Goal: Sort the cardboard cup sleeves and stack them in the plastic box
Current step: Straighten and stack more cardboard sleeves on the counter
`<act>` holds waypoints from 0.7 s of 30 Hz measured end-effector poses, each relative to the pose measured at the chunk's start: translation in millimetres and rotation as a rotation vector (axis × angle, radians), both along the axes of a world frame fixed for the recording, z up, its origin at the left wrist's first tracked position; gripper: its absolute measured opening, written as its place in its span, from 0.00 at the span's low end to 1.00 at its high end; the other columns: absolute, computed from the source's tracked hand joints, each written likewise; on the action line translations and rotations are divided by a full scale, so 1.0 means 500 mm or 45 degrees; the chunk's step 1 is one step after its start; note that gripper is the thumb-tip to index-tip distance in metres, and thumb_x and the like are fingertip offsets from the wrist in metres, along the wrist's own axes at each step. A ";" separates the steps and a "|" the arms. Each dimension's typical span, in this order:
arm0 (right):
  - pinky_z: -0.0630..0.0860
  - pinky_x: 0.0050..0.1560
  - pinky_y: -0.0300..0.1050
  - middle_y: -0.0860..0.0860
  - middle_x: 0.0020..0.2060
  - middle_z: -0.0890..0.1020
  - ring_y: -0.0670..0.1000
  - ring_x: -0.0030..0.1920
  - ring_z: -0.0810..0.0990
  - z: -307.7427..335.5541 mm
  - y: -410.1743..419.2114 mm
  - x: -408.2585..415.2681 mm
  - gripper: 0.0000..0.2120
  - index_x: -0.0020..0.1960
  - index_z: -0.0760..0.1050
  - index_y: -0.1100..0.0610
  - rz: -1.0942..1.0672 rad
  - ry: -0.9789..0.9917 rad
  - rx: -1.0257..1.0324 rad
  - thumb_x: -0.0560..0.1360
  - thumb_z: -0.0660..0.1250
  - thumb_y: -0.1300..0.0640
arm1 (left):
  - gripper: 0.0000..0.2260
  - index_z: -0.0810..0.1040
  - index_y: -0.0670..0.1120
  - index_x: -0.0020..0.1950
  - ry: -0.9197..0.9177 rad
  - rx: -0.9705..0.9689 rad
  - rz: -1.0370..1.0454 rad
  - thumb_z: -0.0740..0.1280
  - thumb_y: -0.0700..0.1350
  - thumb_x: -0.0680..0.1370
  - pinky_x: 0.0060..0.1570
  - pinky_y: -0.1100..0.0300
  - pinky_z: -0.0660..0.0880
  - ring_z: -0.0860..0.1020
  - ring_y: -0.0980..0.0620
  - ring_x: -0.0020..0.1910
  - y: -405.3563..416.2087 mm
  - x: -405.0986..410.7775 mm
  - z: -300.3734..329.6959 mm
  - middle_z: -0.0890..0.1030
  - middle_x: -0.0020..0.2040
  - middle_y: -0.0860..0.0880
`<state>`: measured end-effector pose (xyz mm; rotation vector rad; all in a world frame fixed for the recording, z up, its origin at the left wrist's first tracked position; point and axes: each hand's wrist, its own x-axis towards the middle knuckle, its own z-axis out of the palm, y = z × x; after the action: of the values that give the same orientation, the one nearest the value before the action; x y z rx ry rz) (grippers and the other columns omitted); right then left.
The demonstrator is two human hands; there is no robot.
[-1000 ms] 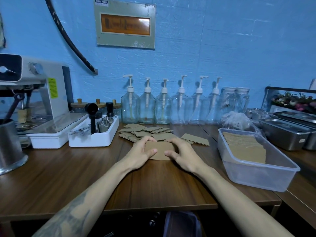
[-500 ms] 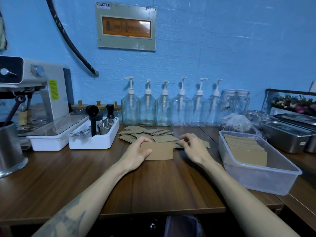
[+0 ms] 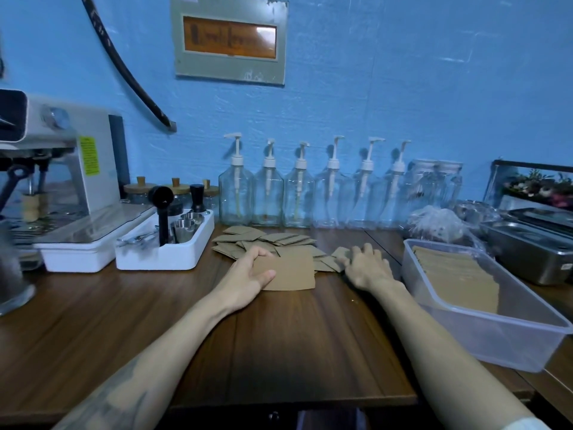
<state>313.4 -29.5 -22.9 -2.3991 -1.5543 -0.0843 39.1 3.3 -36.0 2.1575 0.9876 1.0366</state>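
Note:
A flat stack of brown cardboard cup sleeves lies on the wooden table in front of me, and my left hand grips its left edge, thumb on top. Behind it, several loose sleeves are scattered toward the bottles. My right hand lies palm down to the right, fingers spread, fingertips touching one loose sleeve. The clear plastic box stands at the right with a stack of sleeves lying in it.
A white tool tray and an espresso machine stand at the left. A row of glass pump bottles lines the blue wall. Steel pans and a plastic bag sit behind the box.
My right hand left the stack and moved right to the loose sleeve near the box. My left hand stayed on the stack's left edge.

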 end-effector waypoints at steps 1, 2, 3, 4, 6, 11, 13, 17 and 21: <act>0.63 0.68 0.59 0.60 0.71 0.66 0.63 0.70 0.65 -0.001 0.003 0.003 0.26 0.71 0.67 0.57 0.003 -0.011 -0.036 0.82 0.50 0.41 | 0.09 0.71 0.57 0.54 0.001 0.004 0.000 0.68 0.45 0.79 0.33 0.72 0.63 0.70 0.71 0.34 -0.001 0.000 0.001 0.68 0.37 0.59; 0.63 0.69 0.59 0.60 0.72 0.65 0.62 0.71 0.64 -0.003 0.006 0.006 0.28 0.72 0.67 0.56 0.002 -0.012 -0.060 0.82 0.49 0.39 | 0.09 0.71 0.57 0.54 0.006 0.006 0.002 0.68 0.46 0.79 0.32 0.71 0.63 0.70 0.70 0.32 -0.001 0.000 0.001 0.68 0.36 0.58; 0.61 0.70 0.59 0.60 0.73 0.64 0.62 0.73 0.62 -0.005 0.008 0.008 0.29 0.74 0.65 0.56 -0.002 -0.003 -0.075 0.82 0.48 0.38 | 0.09 0.71 0.58 0.54 0.012 0.006 0.003 0.68 0.46 0.79 0.31 0.69 0.63 0.70 0.67 0.31 -0.001 -0.001 0.001 0.67 0.35 0.57; 0.59 0.71 0.59 0.60 0.75 0.61 0.61 0.75 0.59 -0.008 0.010 0.010 0.30 0.75 0.63 0.55 -0.002 0.011 -0.092 0.82 0.47 0.38 | 0.09 0.71 0.59 0.53 0.016 0.003 0.002 0.68 0.47 0.79 0.31 0.68 0.62 0.69 0.65 0.30 0.000 -0.002 0.001 0.67 0.35 0.56; 0.54 0.75 0.61 0.59 0.78 0.56 0.60 0.78 0.53 -0.010 0.015 0.014 0.31 0.79 0.57 0.55 0.011 0.037 -0.149 0.82 0.44 0.38 | 0.09 0.70 0.60 0.52 0.016 -0.008 -0.006 0.68 0.48 0.79 0.34 0.64 0.63 0.67 0.61 0.31 0.002 -0.003 -0.001 0.67 0.35 0.54; 0.46 0.76 0.65 0.59 0.76 0.60 0.61 0.77 0.55 -0.011 0.013 0.016 0.28 0.77 0.60 0.55 0.007 -0.001 -0.168 0.83 0.44 0.43 | 0.09 0.71 0.59 0.53 0.004 -0.006 0.001 0.68 0.47 0.79 0.35 0.60 0.63 0.66 0.59 0.31 0.006 -0.004 -0.004 0.66 0.34 0.55; 0.51 0.75 0.65 0.60 0.72 0.64 0.62 0.74 0.61 -0.010 0.008 0.012 0.25 0.73 0.66 0.56 0.004 -0.018 -0.109 0.83 0.48 0.43 | 0.09 0.71 0.59 0.52 -0.005 -0.005 0.006 0.68 0.47 0.79 0.36 0.60 0.63 0.66 0.59 0.32 0.006 -0.004 -0.005 0.66 0.34 0.56; 0.59 0.72 0.61 0.59 0.68 0.69 0.61 0.70 0.67 -0.004 -0.015 0.009 0.24 0.70 0.68 0.56 0.055 0.015 -0.014 0.82 0.55 0.41 | 0.08 0.71 0.58 0.53 -0.014 -0.007 0.001 0.68 0.47 0.79 0.37 0.59 0.64 0.66 0.58 0.32 0.008 -0.004 -0.007 0.66 0.35 0.54; 0.63 0.68 0.57 0.56 0.66 0.72 0.60 0.67 0.70 0.004 -0.039 0.011 0.28 0.70 0.70 0.55 0.087 -0.035 0.147 0.78 0.63 0.38 | 0.09 0.72 0.56 0.55 -0.026 0.004 0.007 0.68 0.46 0.79 0.38 0.61 0.64 0.67 0.60 0.33 0.008 -0.004 -0.010 0.66 0.34 0.57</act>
<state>319.0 -49.1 -20.8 -2.2634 -1.5964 -0.1892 37.0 7.3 -41.2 2.1441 0.9832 1.0612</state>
